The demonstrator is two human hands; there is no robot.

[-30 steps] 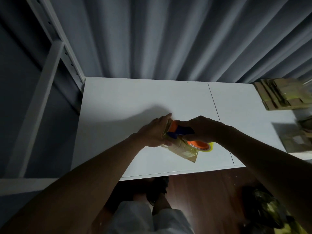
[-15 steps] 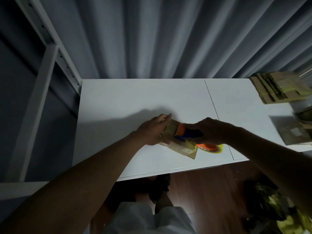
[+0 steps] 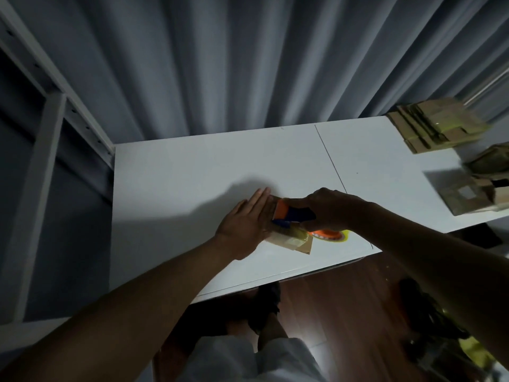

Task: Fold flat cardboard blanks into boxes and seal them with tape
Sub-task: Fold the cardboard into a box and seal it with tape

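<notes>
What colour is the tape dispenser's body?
Orange and dark blue, seen in the head view: tape dispenser, gripped by the right hand.

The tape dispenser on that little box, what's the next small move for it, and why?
Probably draw the tape dispenser along the small box toward its near end. The right hand grips the dispenser against the box top, the left hand lies flat steadying the box on the white table, and yellowish tape already shows near the front.

Hands [image 3: 245, 224] [image 3: 330, 208] on box [image 3: 292, 241], dispenser [image 3: 294, 213]
</notes>
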